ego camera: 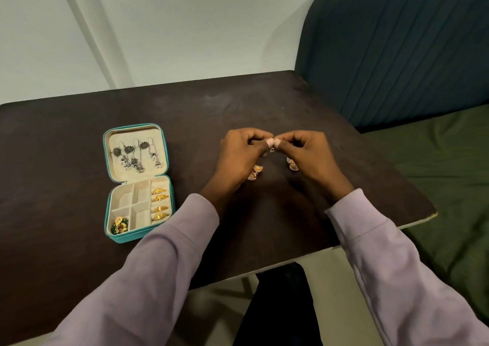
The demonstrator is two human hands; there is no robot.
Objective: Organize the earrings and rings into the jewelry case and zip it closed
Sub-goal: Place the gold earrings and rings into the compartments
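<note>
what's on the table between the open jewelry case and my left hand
Nothing: in the head view, bare dark table separates the jewelry case from the left hand.

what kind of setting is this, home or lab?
Most likely a home or casual seating nook, not a lab: a dark table pushed against a plain white wall, with a teal padded bench back and a green cushion beside it.

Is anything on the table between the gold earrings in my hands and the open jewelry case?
Nothing visible. The table is bare between the gold earrings and the open jewelry case, and three case compartments look empty.
</note>
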